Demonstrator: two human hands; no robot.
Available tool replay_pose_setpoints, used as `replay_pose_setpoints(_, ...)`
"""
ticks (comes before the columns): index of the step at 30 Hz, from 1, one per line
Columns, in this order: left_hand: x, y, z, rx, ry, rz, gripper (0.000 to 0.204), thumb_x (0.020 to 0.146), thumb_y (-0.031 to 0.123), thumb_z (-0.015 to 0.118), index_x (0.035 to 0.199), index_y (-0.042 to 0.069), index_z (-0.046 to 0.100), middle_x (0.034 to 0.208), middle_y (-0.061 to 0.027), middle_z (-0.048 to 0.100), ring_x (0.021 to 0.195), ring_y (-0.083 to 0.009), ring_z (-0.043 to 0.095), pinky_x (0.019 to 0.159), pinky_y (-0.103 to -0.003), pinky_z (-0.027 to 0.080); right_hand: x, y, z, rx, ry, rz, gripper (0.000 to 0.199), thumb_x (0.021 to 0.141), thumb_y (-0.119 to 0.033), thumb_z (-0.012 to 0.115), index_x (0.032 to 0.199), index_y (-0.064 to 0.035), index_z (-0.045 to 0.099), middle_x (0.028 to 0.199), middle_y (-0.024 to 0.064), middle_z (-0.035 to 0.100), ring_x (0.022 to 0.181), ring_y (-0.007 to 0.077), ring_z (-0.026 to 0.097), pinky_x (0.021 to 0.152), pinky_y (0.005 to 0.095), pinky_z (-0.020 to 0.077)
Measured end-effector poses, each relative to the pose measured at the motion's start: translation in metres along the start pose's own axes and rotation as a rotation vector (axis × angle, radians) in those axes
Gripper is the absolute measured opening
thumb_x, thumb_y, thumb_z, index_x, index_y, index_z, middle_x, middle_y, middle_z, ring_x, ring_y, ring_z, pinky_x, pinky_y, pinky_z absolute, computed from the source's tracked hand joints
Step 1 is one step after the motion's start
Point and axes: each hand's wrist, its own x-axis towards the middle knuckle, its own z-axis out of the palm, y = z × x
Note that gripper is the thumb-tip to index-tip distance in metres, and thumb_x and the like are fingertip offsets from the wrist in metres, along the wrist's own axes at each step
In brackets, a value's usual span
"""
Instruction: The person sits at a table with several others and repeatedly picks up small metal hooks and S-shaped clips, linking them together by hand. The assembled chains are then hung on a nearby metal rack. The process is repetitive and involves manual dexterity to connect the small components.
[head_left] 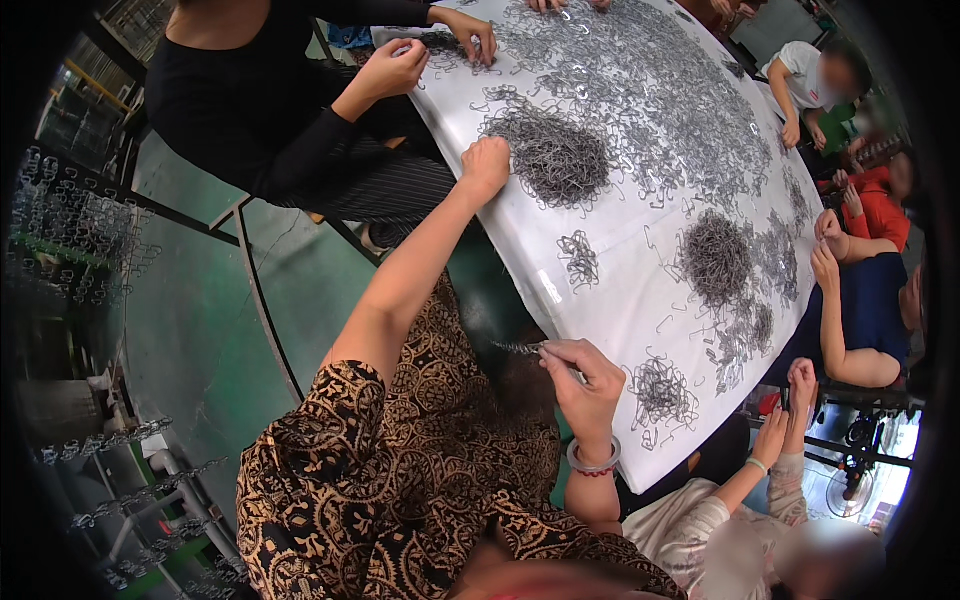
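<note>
My left hand (487, 168) is closed at the table's near left edge, against the side of a dense heap of grey metal hooks (565, 155); its fingertips are turned away, and what they hold cannot be made out. Lower down, my right hand (585, 385) pinches one end of a short strand of small metal hooks (515, 348) between thumb and fingers. The strand sticks out to the left, past the table edge and over my lap. A small cluster of hooks (578, 260) lies on the white tabletop (610, 300) between my hands.
Another small pile of hooks (662, 392) lies right of my right hand, with a rounder heap (716, 258) beyond. Loose hooks (650, 90) spread across the far tabletop. Co-workers sit around it, one in black sleeves (320, 150) close on my left. Metal racks (75, 220) stand far left.
</note>
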Motion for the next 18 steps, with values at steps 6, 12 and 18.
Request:
replay_pose_setpoints(6,-0.002,-0.003,-0.014,-0.333,0.180,-0.035,0.011,0.089,0.002,0.053,0.093,-0.009,0.054,0.084,-0.0265,0.064,0.085,-0.0414,0.065,0.076,-0.049,0.053,-0.003,-0.001,0.000,-0.017,0.039,-0.061,0.010,0.077,0.010,0.066,0.085,0.0042,0.068,0.083,0.0120,0.070,0.071,0.0197,0.067,0.065,0.0271,0.0525)
replay_pose_setpoints(12,-0.062,0.025,-0.066,-0.929,0.003,-0.037,0.024,0.094,0.007,0.055,0.114,-0.006,0.057,0.077,-0.0106,0.064,0.067,-0.0131,0.067,0.058,-0.029,0.053,-0.003,-0.009,0.004,0.063,0.072,0.026,0.014,0.080,0.011,0.062,0.091,0.0052,0.069,0.085,0.0129,0.069,0.071,0.0154,0.066,0.066,0.0259,0.0523)
replay_pose_setpoints(18,-0.126,0.059,-0.094,-1.249,-0.106,0.052,0.024,0.092,0.011,0.062,0.103,-0.011,0.063,0.085,-0.0135,0.070,0.076,-0.0164,0.070,0.070,-0.026,0.056,0.018,0.022,0.006,0.129,0.029,0.132,0.011,0.085,0.006,0.063,0.094,0.0059,0.069,0.082,0.0079,0.069,0.074,0.0121,0.065,0.070,0.0231,0.0526)
